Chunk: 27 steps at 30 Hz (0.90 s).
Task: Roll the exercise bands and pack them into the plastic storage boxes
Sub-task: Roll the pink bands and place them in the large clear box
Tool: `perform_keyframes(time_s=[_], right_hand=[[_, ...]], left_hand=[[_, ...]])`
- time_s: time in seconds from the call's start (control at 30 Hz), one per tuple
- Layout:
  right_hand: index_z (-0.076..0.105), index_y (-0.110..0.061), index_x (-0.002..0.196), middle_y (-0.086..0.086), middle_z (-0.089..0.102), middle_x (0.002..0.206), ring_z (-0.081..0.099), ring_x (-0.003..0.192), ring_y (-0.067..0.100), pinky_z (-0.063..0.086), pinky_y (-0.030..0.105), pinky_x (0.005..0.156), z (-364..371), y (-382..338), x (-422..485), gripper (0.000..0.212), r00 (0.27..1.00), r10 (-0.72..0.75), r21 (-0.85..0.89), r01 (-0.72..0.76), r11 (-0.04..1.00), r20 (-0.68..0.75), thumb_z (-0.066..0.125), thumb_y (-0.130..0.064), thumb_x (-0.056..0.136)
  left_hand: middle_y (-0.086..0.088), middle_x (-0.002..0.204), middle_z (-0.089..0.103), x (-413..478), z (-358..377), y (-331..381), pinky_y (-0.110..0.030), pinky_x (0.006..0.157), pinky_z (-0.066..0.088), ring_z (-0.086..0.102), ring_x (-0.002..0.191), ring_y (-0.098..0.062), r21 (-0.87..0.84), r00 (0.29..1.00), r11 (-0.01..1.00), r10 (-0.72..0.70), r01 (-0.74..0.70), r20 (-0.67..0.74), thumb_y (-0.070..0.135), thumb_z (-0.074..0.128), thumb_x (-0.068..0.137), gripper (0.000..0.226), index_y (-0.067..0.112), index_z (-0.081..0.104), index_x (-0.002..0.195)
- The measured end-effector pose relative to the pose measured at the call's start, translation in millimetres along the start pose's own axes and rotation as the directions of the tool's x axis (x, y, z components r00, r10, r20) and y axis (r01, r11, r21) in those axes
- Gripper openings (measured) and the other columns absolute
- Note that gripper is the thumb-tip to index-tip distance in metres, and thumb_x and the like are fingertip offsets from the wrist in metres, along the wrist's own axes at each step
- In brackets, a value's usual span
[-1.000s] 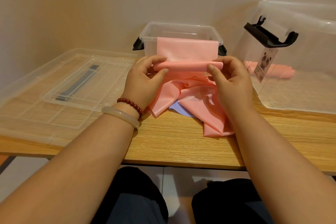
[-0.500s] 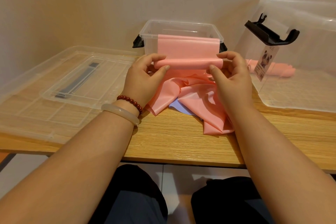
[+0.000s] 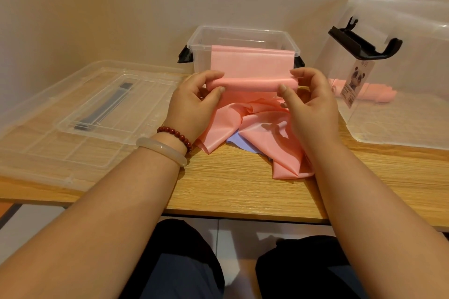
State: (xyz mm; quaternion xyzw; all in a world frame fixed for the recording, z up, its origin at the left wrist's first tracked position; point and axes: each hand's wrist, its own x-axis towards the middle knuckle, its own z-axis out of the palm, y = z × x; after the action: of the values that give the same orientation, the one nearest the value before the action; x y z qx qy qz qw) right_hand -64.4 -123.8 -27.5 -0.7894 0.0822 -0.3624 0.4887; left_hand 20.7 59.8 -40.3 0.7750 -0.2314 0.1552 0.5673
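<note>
The pink band (image 3: 252, 85) sat at the centre of the frame as a slim, partly wound roll, held off the table just in front of the small clear box (image 3: 243, 31). A flat stretch of it rose from the roll and hung over that box's near rim, and more pink sheet fell below in loose, glossy folds. Whether all of those folds belonged to the same band could not be told. It looked thin, very light and limp, with a smooth sheen that suggested a slippery, stretchy surface. It would likely sag, telescope or unwind if let go, though it seemed in no danger of breaking. The sensible places to hold it were the two ends of the roll, and that is where it was taken. The left hand (image 3: 194, 104) pinched the left end, thumb in front and fingers curled over the top. The right hand (image 3: 311, 102) pinched the right end the same way, which kept the edges in line. Under the loose folds a lilac band (image 3: 239, 142) peeked out on the wooden table (image 3: 230, 189). At the right of the frame a large clear box (image 3: 398, 128) seemed to lie on its side with a black latch (image 3: 364, 43) and a panda label (image 3: 354, 80). Some rolled pink bands (image 3: 379, 94) already lay inside it. At the left lay a clear lid (image 3: 73, 116), flat on the table. On the left wrist were a red bead bracelet (image 3: 175, 132) and a pale bangle (image 3: 162, 150).
</note>
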Motion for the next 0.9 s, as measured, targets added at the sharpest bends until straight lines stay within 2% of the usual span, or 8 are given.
perform_keyframes(time_s=[0.07,0.2,0.33,0.43,0.5,0.6,0.7,0.9], right_hand=[[0.055,-0.030,0.115,-0.017,0.059,0.107,0.062,0.096,0.005,0.058,0.032,0.080,-0.9,-1.3,-1.3,0.028,1.000,-0.013,0.013,0.013,1.000,0.026,0.066,-0.020,0.091],[0.061,-0.027,0.111,-0.014,0.063,0.103,0.063,0.096,0.011,0.056,0.042,0.082,-1.3,-0.2,-1.2,0.024,1.000,-0.003,0.004,0.003,1.000,0.010,0.065,-0.016,0.090],[0.062,-0.029,0.105,-0.009,0.065,0.098,0.065,0.091,0.016,0.056,0.045,0.079,-1.1,-0.2,-0.7,0.017,1.000,0.002,0.012,-0.002,1.000,-0.016,0.064,-0.018,0.092],[0.064,-0.027,0.104,-0.010,0.066,0.097,0.066,0.089,0.012,0.057,0.043,0.079,0.1,1.3,0.2,0.014,1.000,0.011,0.008,-0.011,1.000,-0.016,0.063,-0.019,0.092],[0.065,-0.026,0.104,-0.007,0.065,0.103,0.065,0.093,0.014,0.057,0.043,0.080,1.0,2.8,1.4,0.013,1.000,0.005,-0.007,-0.005,1.000,-0.015,0.064,-0.021,0.092],[0.063,-0.027,0.110,-0.006,0.059,0.117,0.063,0.099,0.012,0.057,0.038,0.083,1.3,3.9,2.7,0.020,1.000,-0.018,-0.029,0.018,0.999,-0.010,0.066,-0.025,0.091],[0.057,-0.032,0.118,-0.006,0.057,0.123,0.059,0.101,0.005,0.056,0.027,0.082,0.3,4.3,1.4,0.034,0.999,-0.028,-0.048,0.029,0.998,0.018,0.070,-0.023,0.088],[0.063,-0.027,0.105,-0.008,0.057,0.110,0.059,0.093,0.010,0.055,0.038,0.082,0.2,2.6,1.6,0.018,0.999,-0.045,-0.079,0.045,0.996,-0.003,0.066,-0.017,0.090]], left_hand=[[-0.002,0.116,0.062,-0.9,0.3,0.2,-0.036,0.088,0.056,0.063,0.103,-0.017,-0.015,1.000,1.000,-0.012,0.012,0.000,0.020,0.061,0.093,0.027,0.035,0.060,0.115],[0.001,0.115,0.062,-1.2,-0.3,1.4,-0.035,0.087,0.056,0.062,0.104,-0.015,-0.025,1.000,1.000,-0.010,0.010,-0.004,0.023,0.061,0.092,0.026,0.039,0.058,0.112],[0.012,0.115,0.053,-2.5,-0.9,6.2,-0.009,0.086,0.047,0.054,0.101,0.005,-0.012,0.999,0.999,0.045,-0.045,-0.009,0.013,0.066,0.089,0.029,0.026,0.062,0.115],[0.013,0.112,0.052,-3.4,-0.9,7.2,-0.002,0.079,0.042,0.050,0.093,0.020,-0.011,0.999,0.999,0.052,-0.052,-0.006,0.008,0.066,0.087,0.030,0.025,0.062,0.111],[0.009,0.111,0.056,-2.2,-1.0,5.1,-0.007,0.079,0.046,0.055,0.096,0.009,-0.007,0.999,0.999,0.041,-0.042,-0.019,0.010,0.065,0.089,0.027,0.028,0.063,0.109],[0.003,0.111,0.061,-1.0,-1.0,2.5,-0.027,0.086,0.055,0.063,0.100,-0.013,-0.023,1.000,1.000,0.008,-0.009,-0.024,0.016,0.064,0.090,0.025,0.034,0.063,0.108],[-0.002,0.111,0.063,-1.8,-1.6,4.0,-0.032,0.083,0.057,0.066,0.093,-0.010,-0.041,1.000,0.999,-0.004,0.003,-0.013,0.018,0.062,0.092,0.023,0.034,0.062,0.109],[0.001,0.114,0.062,-2.7,-1.2,4.8,-0.036,0.086,0.056,0.063,0.103,-0.018,-0.042,1.000,0.999,0.002,-0.003,-0.008,0.023,0.062,0.092,0.026,0.042,0.058,0.110]])
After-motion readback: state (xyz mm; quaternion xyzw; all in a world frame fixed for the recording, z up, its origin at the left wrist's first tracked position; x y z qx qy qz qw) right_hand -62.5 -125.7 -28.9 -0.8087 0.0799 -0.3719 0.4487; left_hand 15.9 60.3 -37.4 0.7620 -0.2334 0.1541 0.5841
